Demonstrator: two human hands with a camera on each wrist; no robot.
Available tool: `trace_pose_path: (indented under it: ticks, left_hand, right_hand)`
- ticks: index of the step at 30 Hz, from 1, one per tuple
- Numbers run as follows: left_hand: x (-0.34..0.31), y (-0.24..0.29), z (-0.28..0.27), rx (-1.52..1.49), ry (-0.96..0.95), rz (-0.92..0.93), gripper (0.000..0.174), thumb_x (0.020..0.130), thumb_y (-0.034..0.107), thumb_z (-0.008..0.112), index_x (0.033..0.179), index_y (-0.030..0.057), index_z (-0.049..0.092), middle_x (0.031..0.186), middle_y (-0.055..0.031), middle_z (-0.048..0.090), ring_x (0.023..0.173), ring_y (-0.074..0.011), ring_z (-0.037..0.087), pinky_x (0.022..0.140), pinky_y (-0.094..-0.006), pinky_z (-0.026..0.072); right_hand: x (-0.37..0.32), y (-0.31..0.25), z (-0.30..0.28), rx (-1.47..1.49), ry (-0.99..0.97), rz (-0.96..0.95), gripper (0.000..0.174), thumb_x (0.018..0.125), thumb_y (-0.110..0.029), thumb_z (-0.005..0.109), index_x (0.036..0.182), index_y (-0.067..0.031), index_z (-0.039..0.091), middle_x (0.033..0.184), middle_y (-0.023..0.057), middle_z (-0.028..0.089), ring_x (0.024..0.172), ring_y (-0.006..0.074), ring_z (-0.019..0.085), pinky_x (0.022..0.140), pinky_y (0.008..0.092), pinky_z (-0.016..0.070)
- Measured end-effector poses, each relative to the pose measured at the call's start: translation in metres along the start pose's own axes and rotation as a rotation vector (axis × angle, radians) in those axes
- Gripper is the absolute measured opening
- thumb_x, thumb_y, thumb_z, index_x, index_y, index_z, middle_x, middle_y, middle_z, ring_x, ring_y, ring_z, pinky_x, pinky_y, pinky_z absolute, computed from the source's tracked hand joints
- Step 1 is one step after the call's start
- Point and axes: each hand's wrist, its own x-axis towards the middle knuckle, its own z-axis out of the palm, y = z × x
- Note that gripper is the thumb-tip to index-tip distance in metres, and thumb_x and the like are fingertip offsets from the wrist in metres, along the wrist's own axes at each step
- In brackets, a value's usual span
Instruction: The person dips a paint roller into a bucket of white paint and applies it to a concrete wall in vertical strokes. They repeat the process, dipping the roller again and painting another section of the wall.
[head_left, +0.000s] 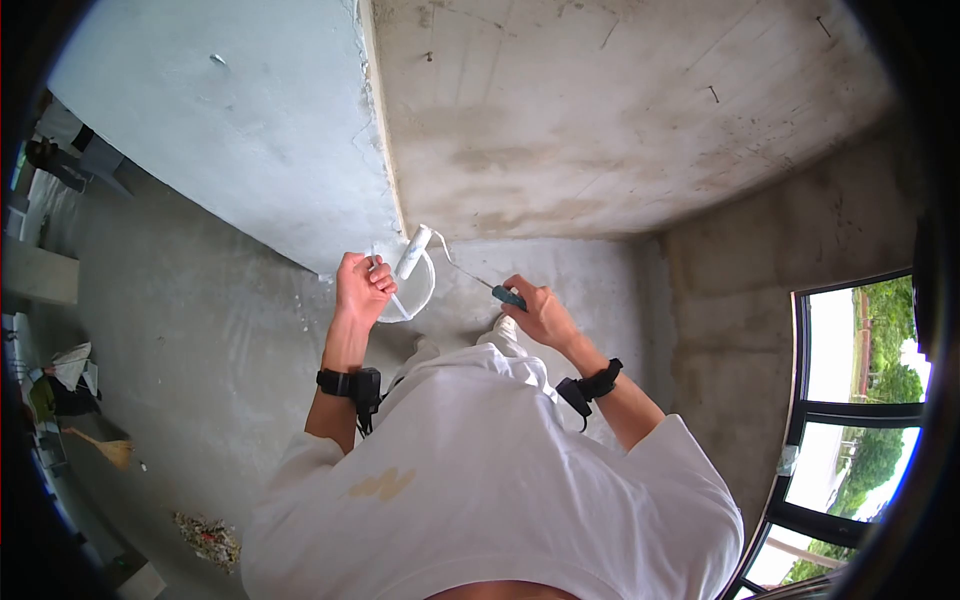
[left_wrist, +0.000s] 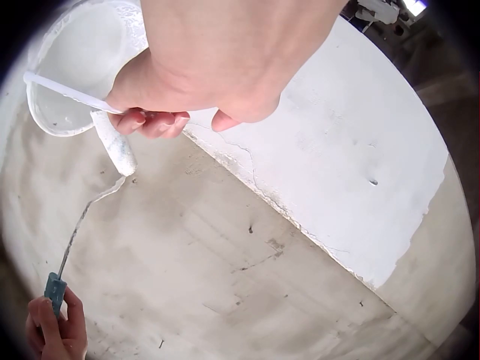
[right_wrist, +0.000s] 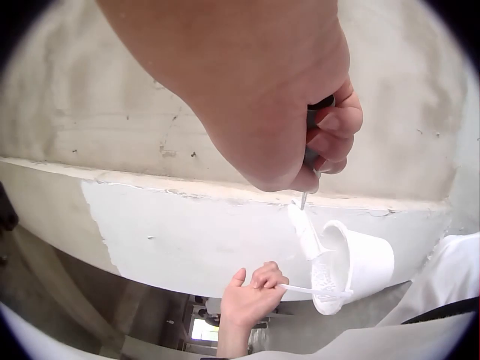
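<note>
My left hand (head_left: 362, 290) grips the thin white handle (left_wrist: 71, 91) of a white bucket (right_wrist: 373, 262), its fingers curled around it. The bucket hangs beside that hand, and white paint coats its inside wall (left_wrist: 82, 45). In my right hand (head_left: 541, 313) is a paint roller, held by its teal grip (head_left: 508, 297) with curled fingers. A bent metal rod runs from the grip to the white roller sleeve (head_left: 413, 252), which overlaps the bucket's rim in the head view. In the right wrist view the palm side hides most of the grip.
A white-painted wall (head_left: 240, 120) meets a bare, stained wall (head_left: 600, 120) at a rough corner edge. Nails (head_left: 713, 94) stick out of the bare wall. A broom (head_left: 112, 452) and a debris pile (head_left: 208, 540) lie on the concrete floor at left; windows (head_left: 850, 370) are at right.
</note>
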Motion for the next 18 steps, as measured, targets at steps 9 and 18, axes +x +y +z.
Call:
trace_pose_path:
  ticks: [9, 18]
  left_hand:
    - [-0.007, 0.000, -0.002, -0.025, -0.008, 0.017, 0.028, 0.086, 0.036, 0.049, 0.084, 0.0072, 0.049, 0.063, 0.0017, 0.034, 0.060, -0.0134, 0.033, 0.063, -0.0300, 0.0309]
    - [-0.005, -0.008, -0.006, -0.048, 0.034, 0.022, 0.028, 0.086, 0.035, 0.050, 0.084, 0.0069, 0.048, 0.062, 0.0013, 0.034, 0.059, -0.0138, 0.032, 0.064, -0.0300, 0.0309]
  right_hand:
    - [-0.003, -0.012, -0.002, -0.060, -0.004, 0.052, 0.023, 0.093, -0.018, 0.063, 0.109, -0.0028, 0.057, 0.068, 0.0196, 0.061, 0.062, 0.0394, 0.060, 0.060, 0.0450, 0.0458]
    - [-0.007, 0.000, 0.008, -0.154, -0.031, -0.001, 0.024, 0.093, -0.019, 0.064, 0.110, -0.0034, 0.056, 0.071, 0.0205, 0.064, 0.067, 0.0412, 0.062, 0.063, 0.0462, 0.0476]
